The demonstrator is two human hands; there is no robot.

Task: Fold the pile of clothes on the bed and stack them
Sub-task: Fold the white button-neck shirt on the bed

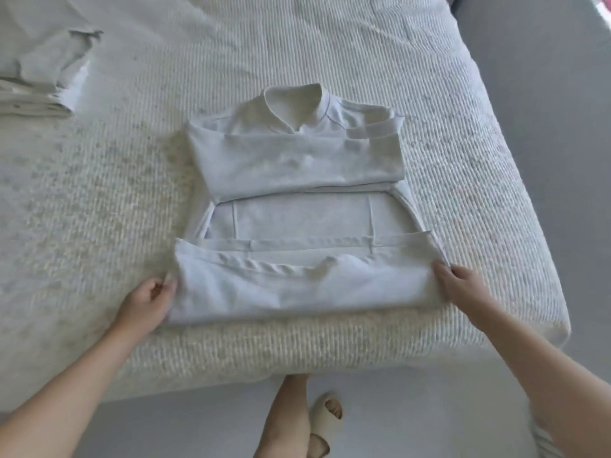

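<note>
The pale blue collared cotton shirt [297,180] lies mid-frame on the white ribbed bedspread [446,160], long axis running up the frame, collar farthest. The left hand [148,299] and right hand [463,285] each pinch an end of its folded lower hem, equally near. One shirt; one folded stack of clothes [39,74] upper left.

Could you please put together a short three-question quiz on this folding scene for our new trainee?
1. True or false: the collared shirt lies on the floor.
2. Which part of the shirt do the left hand and right hand grip? A) the collar B) the near folded edge, at its two ends C) a sleeve cuff
3. Fill in: the stack of folded clothes sits at the far ____ of the bed.

Key: 1 false, it lies on the bed; 2 B; 3 left.
</note>
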